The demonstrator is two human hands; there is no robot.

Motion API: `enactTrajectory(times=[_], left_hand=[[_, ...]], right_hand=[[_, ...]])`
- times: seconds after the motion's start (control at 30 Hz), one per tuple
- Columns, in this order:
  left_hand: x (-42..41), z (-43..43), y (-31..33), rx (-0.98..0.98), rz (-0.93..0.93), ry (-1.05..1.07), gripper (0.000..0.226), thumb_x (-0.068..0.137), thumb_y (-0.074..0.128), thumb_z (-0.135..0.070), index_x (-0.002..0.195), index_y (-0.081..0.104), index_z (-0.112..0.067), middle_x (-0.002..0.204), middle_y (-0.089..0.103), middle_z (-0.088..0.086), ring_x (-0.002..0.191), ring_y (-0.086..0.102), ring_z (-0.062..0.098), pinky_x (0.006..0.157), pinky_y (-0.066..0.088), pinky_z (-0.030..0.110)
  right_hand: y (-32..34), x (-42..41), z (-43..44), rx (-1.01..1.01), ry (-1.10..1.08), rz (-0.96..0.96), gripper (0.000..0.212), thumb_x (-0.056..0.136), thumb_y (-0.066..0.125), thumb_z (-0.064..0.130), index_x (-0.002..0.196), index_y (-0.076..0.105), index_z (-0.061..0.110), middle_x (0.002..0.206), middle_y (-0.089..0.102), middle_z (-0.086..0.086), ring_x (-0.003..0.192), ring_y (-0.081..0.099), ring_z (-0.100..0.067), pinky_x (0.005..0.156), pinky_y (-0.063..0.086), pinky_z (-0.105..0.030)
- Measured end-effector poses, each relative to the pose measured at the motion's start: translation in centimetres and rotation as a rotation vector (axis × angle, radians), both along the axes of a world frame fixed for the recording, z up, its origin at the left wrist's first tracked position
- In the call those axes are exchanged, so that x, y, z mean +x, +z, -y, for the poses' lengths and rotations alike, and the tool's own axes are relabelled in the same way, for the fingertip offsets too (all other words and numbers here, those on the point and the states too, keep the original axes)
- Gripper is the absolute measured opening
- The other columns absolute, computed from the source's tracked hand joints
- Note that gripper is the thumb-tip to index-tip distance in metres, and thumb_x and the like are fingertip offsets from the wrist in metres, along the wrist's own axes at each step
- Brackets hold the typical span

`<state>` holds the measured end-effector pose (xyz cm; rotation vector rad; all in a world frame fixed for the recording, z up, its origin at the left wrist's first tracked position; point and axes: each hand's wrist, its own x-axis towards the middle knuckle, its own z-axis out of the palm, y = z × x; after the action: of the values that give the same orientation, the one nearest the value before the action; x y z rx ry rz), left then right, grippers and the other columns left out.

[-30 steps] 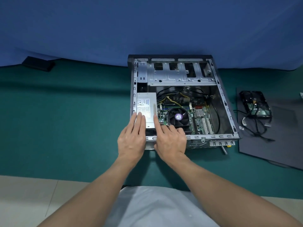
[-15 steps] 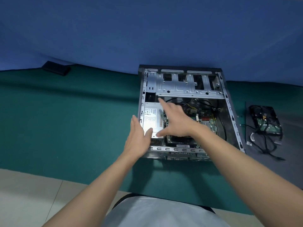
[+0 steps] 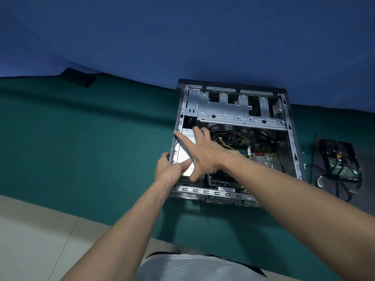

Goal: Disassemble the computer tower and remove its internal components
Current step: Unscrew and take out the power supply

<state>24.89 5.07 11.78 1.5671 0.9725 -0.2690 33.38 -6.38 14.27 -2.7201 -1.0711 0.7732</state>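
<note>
Fingers (image 3: 183, 138) of our right hand (image 3: 207, 155) lie spread on the one power supply (image 3: 182, 157), inside the one computer tower (image 3: 215, 192) at its left wall. Our left hand (image 3: 170, 171) grips that wall, thumb on the supply. One hard drive (image 3: 341, 161) lies right of the tower.

I read the tower frame (image 3: 223, 194), centre right, as bare stamped metal, dull grey. The power supply (image 3: 183, 157) is matt silver. The green cloth (image 3: 91, 138) is felt-like and matt, and the lower-left tiles (image 3: 30, 230) are smooth.

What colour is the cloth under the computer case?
The cloth is plain dark teal green, seen best in the head view.
</note>
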Motion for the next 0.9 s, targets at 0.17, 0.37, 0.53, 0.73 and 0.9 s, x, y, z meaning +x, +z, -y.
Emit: enactTrajectory(times=[0.17,0.37,0.53,0.73,0.9], left_hand=[[0.5,0.2,0.3,-0.048,-0.018,0.000,0.075,0.057,0.089,-0.027,0.122,0.053,-0.018,0.104,0.070,0.003,0.096,0.067,0.028,0.091,0.052,0.047],[0.8,0.2,0.2,0.020,-0.048,0.001,0.062,0.056,0.091,-0.026,0.107,0.055,-0.017,0.094,0.071,-0.003,0.083,0.068,0.020,0.085,0.055,0.039],[0.6,0.9,0.9,0.222,-0.168,-0.168,0.118,0.043,0.084,-0.065,0.140,0.032,-0.023,0.134,0.054,0.002,0.118,0.054,0.029,0.100,0.044,0.046],[-0.2,0.0,0.8,-0.010,0.016,-0.093,0.069,0.081,0.063,-0.063,0.134,0.045,-0.022,0.122,0.062,-0.003,0.106,0.061,0.019,0.097,0.048,0.043],[-0.2,0.3,-0.3,0.154,0.022,-0.124,0.051,0.091,0.055,-0.051,0.133,0.046,-0.022,0.126,0.061,-0.001,0.113,0.058,0.024,0.101,0.044,0.046]], right_hand=[[-0.7,-0.2,1.2,0.056,-0.005,0.026,0.138,0.044,0.083,0.045,0.141,-0.015,0.046,0.152,-0.009,-0.015,0.138,-0.012,-0.042,0.099,0.036,-0.058],[-0.9,-0.4,1.4,0.045,0.013,0.055,0.137,0.044,0.078,0.051,0.147,-0.009,0.028,0.152,-0.008,-0.018,0.138,-0.008,-0.044,0.098,0.040,-0.054],[-0.9,-0.2,3.2,0.053,-0.001,0.032,0.137,0.047,0.076,0.054,0.147,-0.014,0.030,0.153,-0.013,-0.013,0.140,-0.011,-0.041,0.101,0.041,-0.050],[-0.5,-0.2,2.4,0.082,-0.021,-0.023,0.140,0.048,0.081,0.045,0.141,-0.023,0.043,0.153,-0.015,-0.010,0.140,-0.017,-0.039,0.104,0.032,-0.057],[-0.8,-0.4,4.6,0.147,-0.098,-0.113,0.137,0.046,0.080,0.041,0.138,-0.021,0.056,0.153,-0.019,-0.001,0.140,-0.021,-0.032,0.103,0.032,-0.058]])
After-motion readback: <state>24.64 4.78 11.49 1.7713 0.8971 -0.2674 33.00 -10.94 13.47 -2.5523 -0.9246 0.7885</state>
